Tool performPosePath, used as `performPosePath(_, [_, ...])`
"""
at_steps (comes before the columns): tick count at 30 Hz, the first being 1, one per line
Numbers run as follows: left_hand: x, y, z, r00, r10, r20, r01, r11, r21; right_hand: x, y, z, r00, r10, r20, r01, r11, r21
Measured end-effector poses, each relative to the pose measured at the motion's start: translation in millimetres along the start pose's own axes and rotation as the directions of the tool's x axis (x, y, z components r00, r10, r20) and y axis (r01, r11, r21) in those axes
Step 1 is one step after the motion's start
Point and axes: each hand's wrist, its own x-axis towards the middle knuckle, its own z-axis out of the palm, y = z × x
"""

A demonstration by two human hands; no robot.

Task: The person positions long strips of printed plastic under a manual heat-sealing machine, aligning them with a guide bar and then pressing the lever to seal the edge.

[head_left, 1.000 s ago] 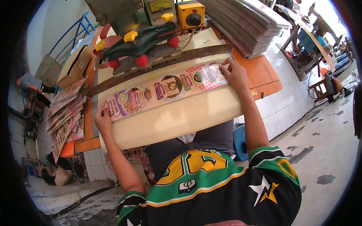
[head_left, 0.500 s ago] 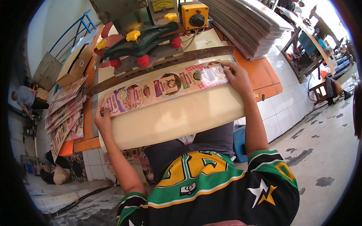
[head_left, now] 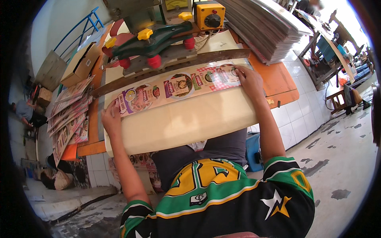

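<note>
A long printed strip with food pictures, glossy like plastic film, lies along the far part of a cream-coloured sheet that curves down over the near edge. My left hand is closed at the strip's left end, fingertips at its edge. At the other end, my right hand pinches the corner, thumb and fingers together. Just beyond the strip runs a long metal bar of a press. Its dark green bracket carries yellow knobs and red bushings above the bar. My fingertips are partly hidden.
Printed pieces lie in a loose pile at the left, near an open cardboard box. A yellow control box and a tall stack of flat sheets stand behind. Other people are farther off.
The view has shifted slightly, so the press appears a little farther right and higher. Both hands stay at the strip's ends, and the strip lies much as before against the bar.
</note>
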Motion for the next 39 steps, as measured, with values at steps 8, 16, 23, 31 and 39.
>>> performPosePath(8, [-0.8,17.2,-0.7,0.997,-0.056,0.050,0.050,0.991,0.123,2.4,4.7,1.1,0.999,0.039,-0.003,-0.039,0.999,-0.001])
performPosePath(16, [-1.4,10.1,2.1,0.995,-0.090,0.029,0.087,0.991,0.102,0.1,-2.7,-4.7,1.000,-0.024,0.010,0.024,1.000,0.002])
performPosePath(23, [-1.8,10.6,-0.2,0.997,-0.076,0.030,0.072,0.990,0.125,2.0,1.9,-0.9,1.000,-0.005,0.017,0.005,1.000,-0.016])
performPosePath(31, [0.6,5.8,3.0,0.999,-0.039,0.017,0.037,0.996,0.087,1.0,0.8,-3.8,1.000,0.001,0.031,-0.001,1.000,0.003])
performPosePath(39, [0.6,-12.7,7.8,1.000,0.019,-0.019,-0.018,0.999,0.033,2.1,2.6,2.1,0.997,0.047,0.068,-0.048,0.999,0.024])
